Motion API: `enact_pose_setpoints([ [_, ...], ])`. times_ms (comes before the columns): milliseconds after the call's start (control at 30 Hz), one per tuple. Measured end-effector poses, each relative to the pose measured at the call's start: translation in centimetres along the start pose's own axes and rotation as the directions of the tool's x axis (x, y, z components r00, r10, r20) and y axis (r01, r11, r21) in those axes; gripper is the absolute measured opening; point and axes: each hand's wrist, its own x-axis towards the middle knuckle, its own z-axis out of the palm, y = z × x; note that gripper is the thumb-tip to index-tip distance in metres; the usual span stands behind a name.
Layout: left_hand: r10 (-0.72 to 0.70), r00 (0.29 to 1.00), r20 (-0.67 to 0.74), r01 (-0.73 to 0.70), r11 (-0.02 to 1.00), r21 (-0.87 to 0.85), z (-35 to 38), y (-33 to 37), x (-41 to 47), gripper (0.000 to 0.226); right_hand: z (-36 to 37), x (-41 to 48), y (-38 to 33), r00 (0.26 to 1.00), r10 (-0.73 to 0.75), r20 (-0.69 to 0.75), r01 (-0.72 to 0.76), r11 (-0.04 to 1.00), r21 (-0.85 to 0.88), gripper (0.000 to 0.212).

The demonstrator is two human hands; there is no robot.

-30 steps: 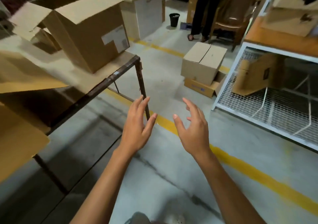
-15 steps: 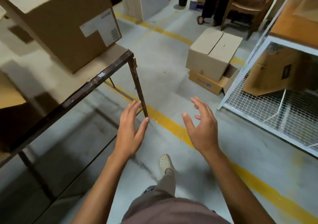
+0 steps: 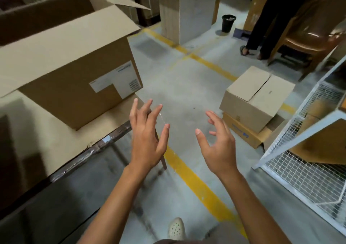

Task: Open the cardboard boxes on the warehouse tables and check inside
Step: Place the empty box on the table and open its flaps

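Open box (image 3: 74, 86), interior out of sight

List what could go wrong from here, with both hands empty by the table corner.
1. The open box sits close to the corner of the table. A careless tug by the left hand could slide it off.
2. The table leg stands right by the walking path, so a shin knock is possible.
3. The stacked boxes on the floor narrow the aisle beside the wire rack, which makes a trip likely if the person is not looking.
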Motion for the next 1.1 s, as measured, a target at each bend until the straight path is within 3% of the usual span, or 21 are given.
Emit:
enact_pose_setpoints([
  [333,-0.016,0.939,-0.344,0.106,0.964,0.243,4.1,0.0,15.2,0.032,2.5,20.5,3.0,0.958,-0.234,0.168,0.203,0.962,0.182,0.052],
  [533,0.028,0.840,-0.542,0.199,0.913,0.356,3.3,2.4,22.5,0.021,3.8,30.5,2.1,0.867,-0.408,0.286,0.313,0.892,0.326,0.054],
  [633,-0.063,0.785,-0.616,0.349,0.867,0.355,1.7,2.1,27.1,0.026,5.1,35.4,0.5,0.813,-0.491,0.312,0.364,0.848,0.384,0.050],
  [833,-0.278,0.719,-0.637,0.581,0.743,0.331,-0.6,-2.8,33.8,0.029,10.2,43.1,-3.6,0.727,-0.607,0.321,0.449,0.774,0.446,0.046],
  [967,-0.361,0.709,-0.606,0.645,0.680,0.349,-1.1,-5.7,36.5,0.031,14.5,47.0,-6.3,0.683,-0.657,0.319,0.490,0.736,0.467,0.038],
  [1100,-0.443,0.693,-0.569,0.701,0.600,0.385,-1.4,-8.6,39.2,0.036,18.7,50.2,-8.5,0.638,-0.645,0.419,0.498,0.762,0.415,0.035],
])
